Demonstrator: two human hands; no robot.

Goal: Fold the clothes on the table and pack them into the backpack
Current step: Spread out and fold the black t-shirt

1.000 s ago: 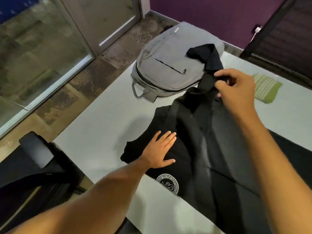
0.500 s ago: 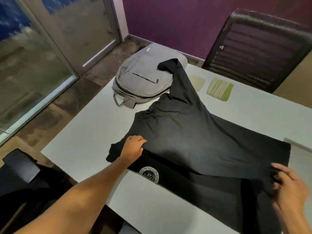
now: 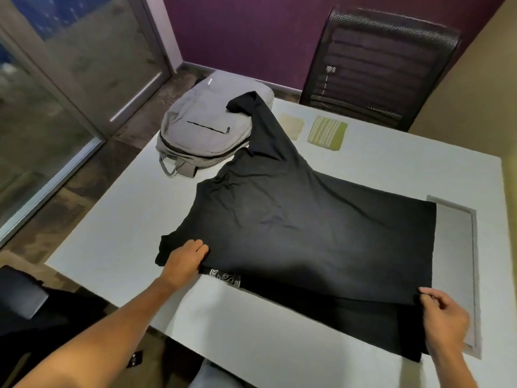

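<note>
A black T-shirt (image 3: 307, 233) lies spread over the white table (image 3: 117, 228), folded lengthwise so its upper layer covers most of a round white logo (image 3: 226, 279). One sleeve (image 3: 251, 107) rests on the grey backpack (image 3: 204, 130) at the far left corner. My left hand (image 3: 186, 257) pinches the folded edge near the collar end. My right hand (image 3: 442, 317) grips the hem corner at the near right. A cream cloth (image 3: 292, 126) and a green striped cloth (image 3: 327, 133), both folded, lie behind the shirt.
A black mesh chair (image 3: 377, 71) stands behind the table's far edge. A grey cable hatch (image 3: 458, 247) is set into the table at the right. A dark chair (image 3: 22, 298) sits at the near left, with glass doors and floor beyond.
My right hand let go of the sleeve and went to the hem corner at the near right. Both hands pulled the folded layer toward me, hiding more of the logo.
</note>
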